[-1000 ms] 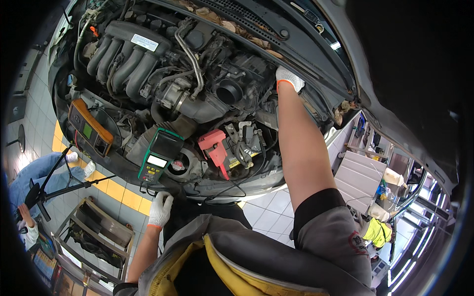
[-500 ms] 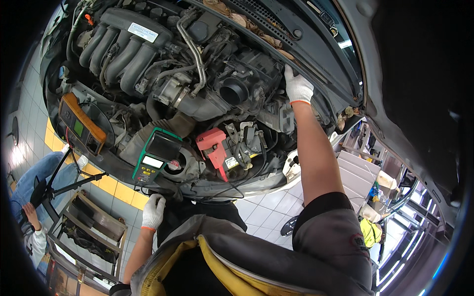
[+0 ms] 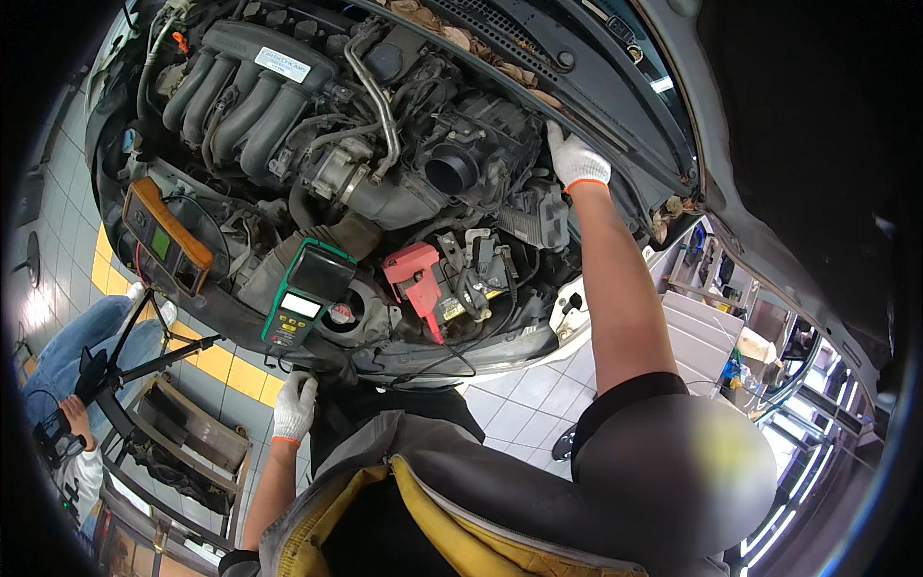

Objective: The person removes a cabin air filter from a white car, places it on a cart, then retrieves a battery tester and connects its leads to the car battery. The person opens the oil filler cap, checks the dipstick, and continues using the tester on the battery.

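Drawn back, the right hand (image 3: 580, 162) shows more fully beside the black air housing (image 3: 505, 133), though I cannot tell whether its fingers or the left hand's (image 3: 294, 408) grip anything.

White gloves (image 3: 580, 162) (orange cuffs (image 3: 587, 183)), green-and-black tester (image 3: 306, 293)

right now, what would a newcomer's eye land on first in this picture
Probably the red plastic piece, vivid near the picture's middle. Just left of it sits the green-edged handheld tester, and farther left, the orange-edged meter. The white-gloved right hand also stands out, right of centre and higher up.
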`<state>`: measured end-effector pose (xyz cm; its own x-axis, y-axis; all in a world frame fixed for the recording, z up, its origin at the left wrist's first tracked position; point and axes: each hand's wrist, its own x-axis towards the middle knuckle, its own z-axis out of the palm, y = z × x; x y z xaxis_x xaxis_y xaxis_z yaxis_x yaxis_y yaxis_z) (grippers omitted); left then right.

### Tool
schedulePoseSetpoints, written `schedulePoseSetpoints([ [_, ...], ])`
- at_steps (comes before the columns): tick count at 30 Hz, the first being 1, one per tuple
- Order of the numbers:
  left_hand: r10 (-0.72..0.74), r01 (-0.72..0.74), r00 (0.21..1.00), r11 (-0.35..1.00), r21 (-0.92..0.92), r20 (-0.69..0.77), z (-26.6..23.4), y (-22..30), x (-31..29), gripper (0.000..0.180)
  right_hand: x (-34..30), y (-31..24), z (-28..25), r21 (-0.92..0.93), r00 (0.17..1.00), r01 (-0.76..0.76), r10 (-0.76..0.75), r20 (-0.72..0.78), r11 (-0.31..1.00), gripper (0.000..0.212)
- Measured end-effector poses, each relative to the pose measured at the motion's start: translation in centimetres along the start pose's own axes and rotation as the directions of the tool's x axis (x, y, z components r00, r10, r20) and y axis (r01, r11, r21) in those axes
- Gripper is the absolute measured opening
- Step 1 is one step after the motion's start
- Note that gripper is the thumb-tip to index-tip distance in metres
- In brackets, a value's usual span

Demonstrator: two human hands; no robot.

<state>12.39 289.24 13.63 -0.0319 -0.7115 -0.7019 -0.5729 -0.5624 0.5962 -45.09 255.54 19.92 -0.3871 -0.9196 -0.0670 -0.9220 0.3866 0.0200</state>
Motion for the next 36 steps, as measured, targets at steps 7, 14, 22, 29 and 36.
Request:
schedulePoseSetpoints([
  [7, -0.104, 0.103, 0.994, 0.994, 0.042, 0.022, -0.3, -0.7, -0.3, 0.025, -0.1, 0.7, 0.5, -0.041, 0.997, 0.051, -0.053, -0.047, 0.998, 0.080],
  [14, -0.042, 0.041, 0.999, 0.999, 0.018, 0.028, 0.3, -2.5, 0.7, 0.026, -0.4, 0.5, 1.3, 0.100, 0.995, -0.103, 0.104, -0.007, 0.990, 0.085],
  [22, -0.100, 0.108, 0.991, 0.990, -0.093, 0.090, 0.8, -2.8, 1.7, 0.024, -4.1, -3.6, 3.3, 0.532, 0.804, -0.296, 0.508, -0.309, 0.793, 0.097],
  [29, -0.084, 0.085, 0.996, 0.994, -0.065, 0.029, -1.1, -1.9, 0.6, 0.024, 1.9, -4.1, 3.0, 0.345, 0.712, -0.640, 0.699, -0.070, 0.686, 0.086],
  [36, -0.222, 0.223, 0.975, 0.973, -0.056, 0.030, -1.2, -3.3, -1.2, 0.025, 0.0, -1.5, 4.6, 0.380, 0.865, -0.248, 0.380, -0.328, 0.891, 0.076],
])
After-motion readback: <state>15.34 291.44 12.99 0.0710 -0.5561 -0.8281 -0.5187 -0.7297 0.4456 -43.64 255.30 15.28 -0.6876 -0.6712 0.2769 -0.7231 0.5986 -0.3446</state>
